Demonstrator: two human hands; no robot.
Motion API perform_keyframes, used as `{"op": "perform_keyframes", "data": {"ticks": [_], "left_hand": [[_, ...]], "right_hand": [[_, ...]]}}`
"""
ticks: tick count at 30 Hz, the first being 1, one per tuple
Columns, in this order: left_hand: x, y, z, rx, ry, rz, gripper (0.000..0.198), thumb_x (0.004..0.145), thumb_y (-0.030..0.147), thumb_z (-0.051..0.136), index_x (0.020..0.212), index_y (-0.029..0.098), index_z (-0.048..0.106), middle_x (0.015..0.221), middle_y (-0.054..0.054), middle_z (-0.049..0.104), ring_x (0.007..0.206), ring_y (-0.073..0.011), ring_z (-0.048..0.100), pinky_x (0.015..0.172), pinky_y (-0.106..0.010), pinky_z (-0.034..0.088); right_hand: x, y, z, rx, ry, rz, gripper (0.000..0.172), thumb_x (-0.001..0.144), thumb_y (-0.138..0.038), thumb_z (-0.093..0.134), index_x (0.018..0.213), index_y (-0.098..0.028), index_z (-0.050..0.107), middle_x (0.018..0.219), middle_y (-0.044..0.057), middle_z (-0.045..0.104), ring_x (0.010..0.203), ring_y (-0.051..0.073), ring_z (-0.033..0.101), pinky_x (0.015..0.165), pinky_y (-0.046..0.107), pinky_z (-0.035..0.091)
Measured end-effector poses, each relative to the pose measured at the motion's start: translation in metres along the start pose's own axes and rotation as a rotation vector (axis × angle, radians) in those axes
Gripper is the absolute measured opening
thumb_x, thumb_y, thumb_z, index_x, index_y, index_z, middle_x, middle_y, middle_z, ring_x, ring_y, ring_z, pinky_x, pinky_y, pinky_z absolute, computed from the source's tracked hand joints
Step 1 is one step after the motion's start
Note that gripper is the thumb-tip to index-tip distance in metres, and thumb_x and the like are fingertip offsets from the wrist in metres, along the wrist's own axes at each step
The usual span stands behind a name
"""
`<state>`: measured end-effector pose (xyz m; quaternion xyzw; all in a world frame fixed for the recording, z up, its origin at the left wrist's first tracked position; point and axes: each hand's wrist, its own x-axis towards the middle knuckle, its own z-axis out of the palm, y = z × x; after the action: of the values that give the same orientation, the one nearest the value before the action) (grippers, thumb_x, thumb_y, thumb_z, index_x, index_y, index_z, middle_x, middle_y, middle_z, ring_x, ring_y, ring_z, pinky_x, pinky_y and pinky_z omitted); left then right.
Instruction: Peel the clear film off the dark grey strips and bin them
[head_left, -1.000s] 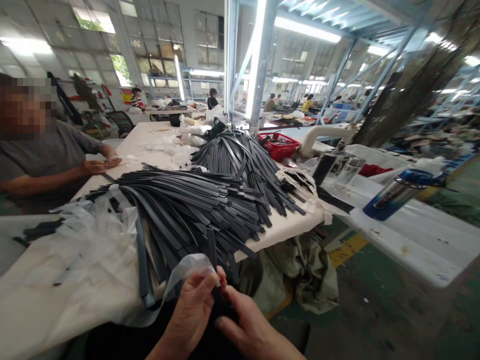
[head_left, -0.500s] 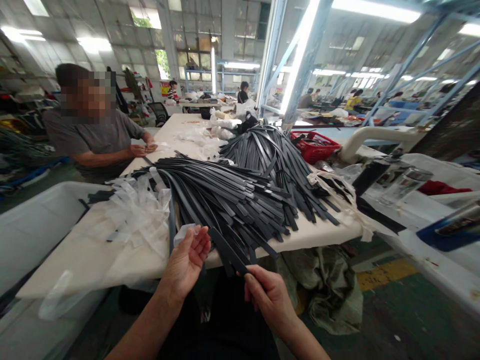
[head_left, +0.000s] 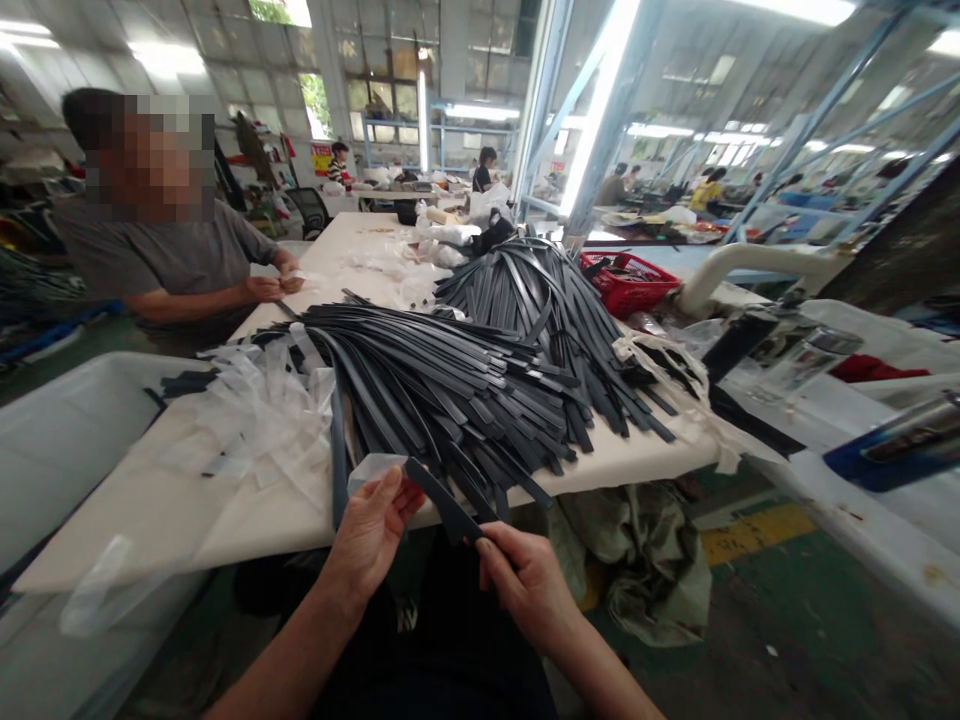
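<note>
My right hand (head_left: pixel 525 580) is closed on the near end of a dark flat strap (head_left: pixel 442 505) and holds it slanted up to the left. My left hand (head_left: pixel 375 530) pinches a clear plastic sleeve (head_left: pixel 371 468) at the strap's upper tip, thumb and fingers together. Both hands are just in front of the white table's near edge (head_left: pixel 247 520). Right behind them lies a big pile of the same dark straps (head_left: pixel 442 385), fanned across the table. A heap of clear plastic sleeves (head_left: pixel 262 410) lies to the left of the pile.
A second strap pile (head_left: pixel 540 290) lies farther back, next to a red basket (head_left: pixel 628 280). A person in a grey shirt (head_left: pixel 172 260) sits at the table's left side, hands together. Bottles (head_left: pixel 795 360) and a blue flask (head_left: pixel 900 440) stand on the right-hand bench. Green cloth (head_left: pixel 637 560) hangs under the table.
The view lifted and swung left. My hands moved apart: the right drew the strap down and right, while the left took the plastic sleeve to the strap's tip.
</note>
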<state>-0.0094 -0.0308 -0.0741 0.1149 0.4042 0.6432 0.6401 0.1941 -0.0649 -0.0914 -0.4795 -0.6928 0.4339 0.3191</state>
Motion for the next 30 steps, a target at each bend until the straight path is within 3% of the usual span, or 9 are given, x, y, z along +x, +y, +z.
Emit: {"op": "perform_keyframes", "data": {"ticks": [8,12,14,16,18,23,26,30], "left_hand": [[-0.008,-0.010,-0.019,0.146,0.005,-0.003,0.040,0.049,0.035,0.097,0.073,0.010,0.076,0.075,-0.007,0.077,0.069,-0.0167,0.071,0.068,-0.024,0.059],[-0.024,-0.024,-0.027,0.198,-0.017,-0.110,0.035,0.052,0.034,0.097,0.071,0.011,0.077,0.073,-0.007,0.077,0.068,-0.0160,0.071,0.067,-0.023,0.058],[-0.035,-0.031,-0.031,0.173,-0.029,-0.192,0.034,0.054,0.034,0.096,0.072,0.011,0.077,0.075,-0.008,0.077,0.069,-0.0162,0.071,0.068,-0.024,0.058],[-0.044,-0.035,-0.034,0.116,-0.019,-0.255,0.034,0.056,0.033,0.095,0.075,0.011,0.077,0.075,-0.008,0.077,0.069,-0.0160,0.071,0.068,-0.024,0.059],[-0.050,-0.035,-0.038,0.042,0.019,-0.275,0.032,0.055,0.029,0.096,0.074,0.012,0.076,0.073,-0.006,0.076,0.066,-0.0155,0.070,0.066,-0.024,0.059],[-0.060,-0.031,-0.040,-0.124,0.107,-0.372,0.030,0.053,0.020,0.096,0.071,0.013,0.073,0.069,-0.004,0.075,0.064,-0.0171,0.071,0.061,-0.027,0.060],[-0.065,-0.043,-0.035,-0.163,0.094,-0.526,0.020,0.067,0.019,0.090,0.074,0.012,0.072,0.069,-0.006,0.075,0.062,-0.0177,0.072,0.061,-0.028,0.060],[-0.070,-0.071,-0.030,-0.169,0.072,-0.732,0.015,0.079,0.020,0.081,0.076,0.010,0.071,0.070,-0.008,0.076,0.060,-0.0171,0.072,0.060,-0.026,0.058]], "right_hand": [[-0.006,-0.020,-0.033,-0.223,-0.142,0.051,0.027,0.099,-0.028,0.047,0.081,-0.019,0.066,0.056,-0.004,0.061,0.053,0.011,0.057,0.056,0.021,0.038],[-0.002,-0.035,-0.029,-0.279,-0.235,0.039,0.029,0.098,-0.028,0.048,0.077,-0.019,0.067,0.056,-0.003,0.062,0.053,0.011,0.058,0.055,0.021,0.038],[0.002,-0.041,-0.024,-0.283,-0.264,0.020,0.025,0.097,-0.029,0.051,0.085,-0.020,0.071,0.058,-0.003,0.064,0.054,0.012,0.058,0.055,0.021,0.039],[0.004,-0.047,-0.025,-0.264,-0.242,-0.007,0.020,0.095,-0.029,0.055,0.104,-0.021,0.072,0.064,-0.003,0.066,0.058,0.013,0.060,0.057,0.022,0.041],[0.002,-0.052,-0.035,-0.222,-0.185,-0.032,0.031,0.093,-0.030,0.059,0.122,-0.022,0.066,0.072,-0.002,0.068,0.063,0.014,0.060,0.059,0.023,0.042],[-0.013,-0.064,-0.066,-0.217,-0.062,-0.070,0.030,0.093,-0.029,0.057,0.122,-0.025,0.065,0.066,-0.005,0.064,0.057,0.012,0.057,0.055,0.022,0.040],[-0.012,-0.068,-0.058,-0.343,-0.115,-0.074,0.030,0.091,-0.024,0.058,0.120,-0.028,0.067,0.067,-0.005,0.067,0.057,0.012,0.059,0.055,0.022,0.039],[0.001,-0.059,-0.028,-0.497,-0.207,-0.019,0.032,0.090,-0.020,0.057,0.118,-0.027,0.069,0.080,0.000,0.076,0.069,0.016,0.069,0.063,0.025,0.043]]}}
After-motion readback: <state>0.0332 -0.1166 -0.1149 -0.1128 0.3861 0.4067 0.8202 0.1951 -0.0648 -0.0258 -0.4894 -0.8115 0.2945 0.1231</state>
